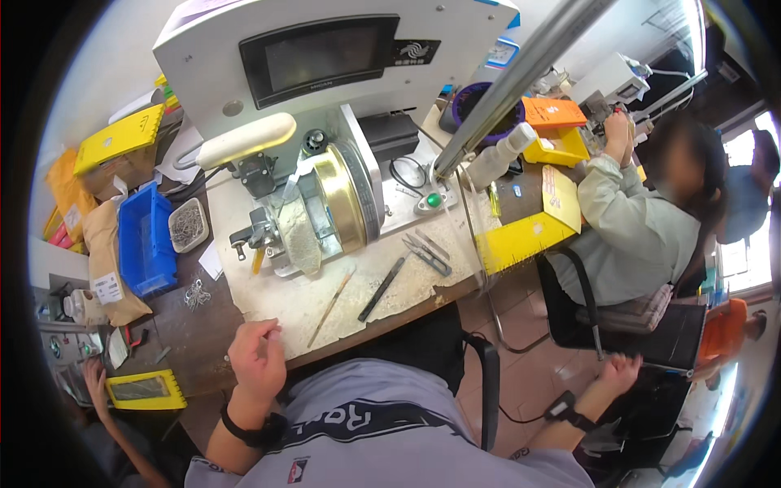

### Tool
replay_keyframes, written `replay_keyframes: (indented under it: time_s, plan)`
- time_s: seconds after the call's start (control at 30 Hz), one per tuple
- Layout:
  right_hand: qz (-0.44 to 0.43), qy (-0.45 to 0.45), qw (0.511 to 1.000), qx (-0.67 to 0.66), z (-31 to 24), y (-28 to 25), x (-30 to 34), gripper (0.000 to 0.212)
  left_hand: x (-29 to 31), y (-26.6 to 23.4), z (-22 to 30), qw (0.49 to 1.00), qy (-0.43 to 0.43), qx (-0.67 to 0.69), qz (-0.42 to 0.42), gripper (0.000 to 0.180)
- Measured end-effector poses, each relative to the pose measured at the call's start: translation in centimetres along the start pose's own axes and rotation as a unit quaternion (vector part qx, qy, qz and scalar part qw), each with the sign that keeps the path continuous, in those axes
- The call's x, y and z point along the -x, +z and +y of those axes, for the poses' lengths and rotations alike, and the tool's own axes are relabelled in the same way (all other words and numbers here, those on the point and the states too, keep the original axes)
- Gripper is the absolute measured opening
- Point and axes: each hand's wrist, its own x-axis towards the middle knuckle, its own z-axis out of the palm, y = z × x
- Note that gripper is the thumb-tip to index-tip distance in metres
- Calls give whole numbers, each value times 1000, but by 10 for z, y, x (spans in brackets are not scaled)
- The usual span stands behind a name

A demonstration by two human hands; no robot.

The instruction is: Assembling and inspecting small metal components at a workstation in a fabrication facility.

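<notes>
Nearest, the left hand (259,354) is being held in a loose fist at the front edge of the counter (187,333), with nothing seen in it, while the right hand (621,374) is being held out near a black chair (679,329), its fingers folded; whether anything is being enclosed there cannot be told. Just beyond the left hand, a thin stick (332,307), a black bar-shaped tool (381,289) and snips (429,255) are being borne by a pale sheet (277,309), apparently spread apart for easy picking-up; the wood beneath is presumably being spared. Further back, a gold ring (340,199) is being carried upright by a machine (195,73). To the left, metal pieces (189,224) are being contained in a white dish (174,233) beside a blue tray (146,252), likely against scattering. Farther right, a co-worker's hands (618,134) are being held up near another machine (616,85).
</notes>
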Motion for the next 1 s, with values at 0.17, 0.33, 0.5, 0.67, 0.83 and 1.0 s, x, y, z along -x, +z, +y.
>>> replay_keyframes:
  time_s: [0.17, 0.33, 0.5, 0.67, 0.83, 1.0]
  plan:
    - [-101, 287, 950, 74, 220, 239, 128, 16, -31, 8, 84, 954, 5, 204, -221, 28]
    - [-239, 500, 833, -12, 284, 327, 206, 14, -54, 24, 119, 854, -178, 308, -379, 32]
    - [-238, 438, 867, -17, 294, 338, 196, 15, -57, 3, 99, 735, -389, 371, -414, 21]
    - [-193, 397, 896, -41, 293, 313, 149, 18, -55, -13, 74, 666, -454, 434, -403, 26]
    - [-187, 378, 905, -46, 296, 290, 123, 19, -50, -7, 50, 629, -427, 532, -373, 29]
    - [-153, 333, 930, -35, 295, 272, 98, 17, -49, -8, 44, 618, -447, 530, -371, 30]
